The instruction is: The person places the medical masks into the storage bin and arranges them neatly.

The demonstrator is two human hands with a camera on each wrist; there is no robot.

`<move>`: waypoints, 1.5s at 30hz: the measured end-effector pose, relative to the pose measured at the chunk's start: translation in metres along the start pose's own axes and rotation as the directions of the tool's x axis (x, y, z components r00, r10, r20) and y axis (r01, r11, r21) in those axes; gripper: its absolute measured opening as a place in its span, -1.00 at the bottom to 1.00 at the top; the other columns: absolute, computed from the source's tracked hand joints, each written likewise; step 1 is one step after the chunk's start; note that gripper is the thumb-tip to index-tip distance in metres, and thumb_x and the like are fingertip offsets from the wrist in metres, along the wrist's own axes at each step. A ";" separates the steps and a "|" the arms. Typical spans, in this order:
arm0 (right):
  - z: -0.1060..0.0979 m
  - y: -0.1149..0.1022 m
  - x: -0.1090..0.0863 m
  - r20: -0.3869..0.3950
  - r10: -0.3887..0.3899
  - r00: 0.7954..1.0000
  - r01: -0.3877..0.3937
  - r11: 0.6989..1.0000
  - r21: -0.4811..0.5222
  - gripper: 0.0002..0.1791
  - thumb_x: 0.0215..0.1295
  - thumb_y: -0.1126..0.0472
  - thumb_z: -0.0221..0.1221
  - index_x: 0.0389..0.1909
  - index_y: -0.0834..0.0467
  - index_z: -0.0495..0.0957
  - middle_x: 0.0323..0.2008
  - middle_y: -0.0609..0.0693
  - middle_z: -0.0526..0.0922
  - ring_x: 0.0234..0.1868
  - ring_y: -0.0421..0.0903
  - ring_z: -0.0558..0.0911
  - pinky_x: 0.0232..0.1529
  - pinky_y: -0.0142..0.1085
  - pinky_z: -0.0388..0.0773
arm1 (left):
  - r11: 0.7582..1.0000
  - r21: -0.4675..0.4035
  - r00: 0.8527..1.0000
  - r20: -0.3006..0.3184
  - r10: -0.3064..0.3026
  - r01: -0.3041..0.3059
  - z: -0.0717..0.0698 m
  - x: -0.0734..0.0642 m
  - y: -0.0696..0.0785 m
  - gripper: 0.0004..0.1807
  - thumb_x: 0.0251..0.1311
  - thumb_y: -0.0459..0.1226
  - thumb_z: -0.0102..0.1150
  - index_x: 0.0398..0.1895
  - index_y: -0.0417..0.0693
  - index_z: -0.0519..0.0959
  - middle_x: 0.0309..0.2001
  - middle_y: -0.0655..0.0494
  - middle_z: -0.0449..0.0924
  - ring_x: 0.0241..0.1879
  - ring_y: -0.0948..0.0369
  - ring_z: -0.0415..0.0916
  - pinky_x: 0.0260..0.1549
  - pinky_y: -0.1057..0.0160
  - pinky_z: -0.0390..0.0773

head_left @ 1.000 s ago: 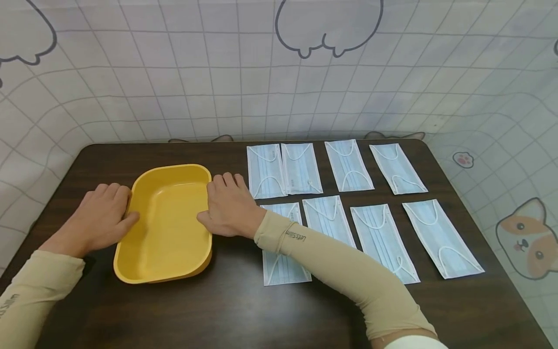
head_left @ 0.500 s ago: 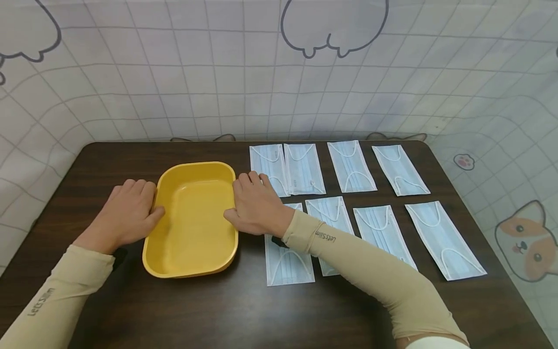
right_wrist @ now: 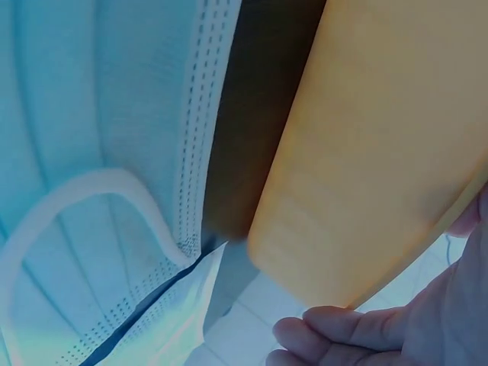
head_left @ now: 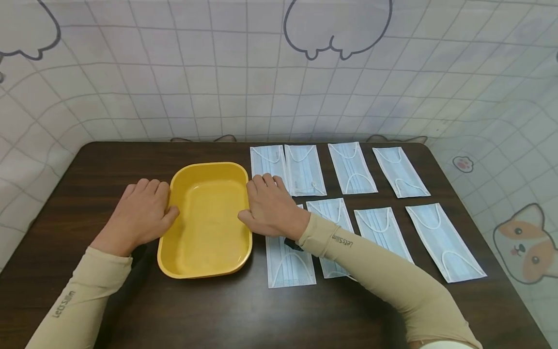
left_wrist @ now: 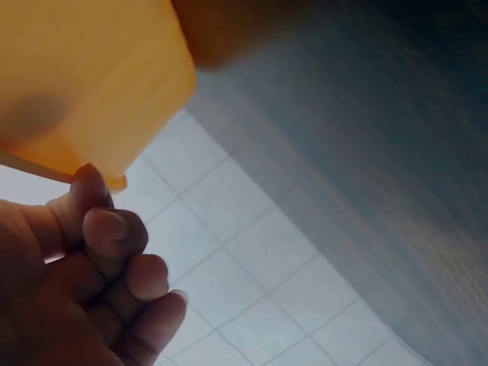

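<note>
A yellow plastic basin (head_left: 209,223) with rounded corners stands on the dark table, left of the middle in the head view. My left hand (head_left: 141,211) grips its left rim, thumb on the inner side and fingers outside. On the opposite rim my right hand (head_left: 272,206) holds it the same way. In the left wrist view, curled fingers (left_wrist: 126,244) show at the basin's edge. Several light blue face masks (head_left: 352,167) with white ear loops lie in two rows to the right. The right forearm passes over the near row and hides parts of it.
A dark wood table (head_left: 226,315) spans the view, its back edge against a white gridded cloth (head_left: 244,77) with cartoon drawings. The nearest mask (right_wrist: 107,99) lies close beside the basin's right wall in the right wrist view.
Both hands have moved the basin rightward across the table, close to the masks. The masks keep their places.
</note>
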State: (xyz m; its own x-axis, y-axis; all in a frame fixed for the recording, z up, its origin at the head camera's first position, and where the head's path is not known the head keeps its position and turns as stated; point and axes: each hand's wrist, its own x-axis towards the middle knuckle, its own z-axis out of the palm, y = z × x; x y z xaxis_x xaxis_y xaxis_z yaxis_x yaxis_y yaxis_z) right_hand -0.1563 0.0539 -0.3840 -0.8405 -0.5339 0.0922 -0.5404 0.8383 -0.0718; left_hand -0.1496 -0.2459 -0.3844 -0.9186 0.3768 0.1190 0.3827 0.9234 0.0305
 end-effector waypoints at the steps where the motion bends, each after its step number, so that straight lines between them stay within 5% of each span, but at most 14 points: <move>1: 0.001 0.000 0.000 0.003 0.004 1.000 -0.004 1.000 0.000 -0.65 0.29 -0.06 -0.02 -0.19 0.17 0.43 -0.23 0.04 0.44 -0.13 0.03 0.40 0.10 -0.05 0.39 | 1.000 -0.001 1.000 0.004 -0.005 0.005 0.000 0.000 0.000 -0.72 0.32 -0.14 0.03 -0.33 -0.21 0.37 -0.42 -0.05 0.36 -0.31 -0.02 0.27 -0.27 0.08 0.23; 7: 0.001 -0.005 0.001 0.021 0.014 1.000 -0.014 1.000 0.018 -0.62 0.27 -0.09 -0.05 -0.17 0.14 0.43 -0.19 0.02 0.46 -0.08 0.03 0.41 0.18 -0.01 0.36 | 0.999 -0.017 0.998 0.049 -0.049 0.050 0.000 -0.004 0.000 -0.71 0.30 -0.14 0.02 -0.33 -0.23 0.36 -0.44 -0.04 0.32 -0.34 -0.01 0.25 -0.30 0.11 0.19; 17: -0.008 -0.002 -0.002 0.068 0.037 0.997 -0.040 0.999 0.036 -0.53 0.32 -0.19 -0.08 -0.08 0.12 0.46 -0.06 0.04 0.52 0.00 0.06 0.44 0.22 0.05 0.33 | 0.999 -0.040 1.000 0.002 -0.023 0.023 -0.001 -0.002 0.001 -0.74 0.28 -0.17 0.03 -0.37 -0.21 0.35 -0.47 -0.02 0.30 -0.37 0.01 0.23 -0.31 0.13 0.17; 24: -0.012 0.003 -0.004 0.129 0.037 0.991 -0.047 0.996 0.080 -0.19 0.44 -0.44 -0.07 0.32 0.16 0.42 0.22 0.10 0.55 0.23 0.15 0.48 0.36 0.15 0.29 | 0.998 -0.048 0.999 0.024 -0.044 0.045 -0.002 -0.003 0.002 -0.74 0.28 -0.17 0.05 -0.34 -0.22 0.37 -0.46 -0.03 0.31 -0.37 0.02 0.24 -0.31 0.13 0.17; 29: -0.016 0.011 -0.012 0.115 0.073 0.991 -0.091 0.982 0.164 -0.13 0.45 -0.45 -0.07 0.46 0.14 0.34 0.34 0.13 0.50 0.33 0.19 0.46 0.41 0.23 0.25 | 0.999 -0.046 1.000 -0.018 -0.020 0.019 0.001 -0.002 0.001 -0.75 0.25 -0.18 0.05 -0.39 -0.21 0.35 -0.48 -0.02 0.30 -0.40 0.03 0.22 -0.34 0.14 0.17; 39: -0.028 0.040 -0.034 0.033 0.166 0.986 -0.164 0.888 0.431 -0.31 0.47 -0.15 0.13 0.41 0.22 0.35 0.29 0.15 0.52 0.29 0.15 0.51 0.38 0.11 0.40 | 0.999 -0.048 1.000 -0.021 -0.018 0.017 0.000 0.000 0.001 -0.75 0.24 -0.19 0.05 -0.42 -0.21 0.34 -0.49 -0.03 0.30 -0.41 0.02 0.22 -0.35 0.14 0.17; 45: -0.032 0.058 -0.051 0.046 0.228 0.973 -0.216 0.812 0.542 -0.17 0.23 0.00 0.42 0.46 0.15 0.31 0.32 0.12 0.48 0.22 0.17 0.61 0.20 -0.03 0.62 | 0.999 -0.043 1.000 -0.015 -0.010 0.010 0.000 0.000 0.001 -0.74 0.26 -0.18 0.06 -0.39 -0.22 0.35 -0.48 -0.04 0.30 -0.39 0.01 0.22 -0.34 0.13 0.18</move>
State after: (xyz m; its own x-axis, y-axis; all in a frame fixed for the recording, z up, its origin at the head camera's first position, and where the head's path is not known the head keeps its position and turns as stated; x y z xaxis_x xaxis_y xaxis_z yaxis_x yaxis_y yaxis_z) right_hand -0.1440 0.1335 -0.3615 -0.9425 -0.3330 0.0273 -0.2781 0.7366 -0.6165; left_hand -0.1488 -0.2447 -0.3848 -0.9210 0.3661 0.1334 0.3777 0.9229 0.0744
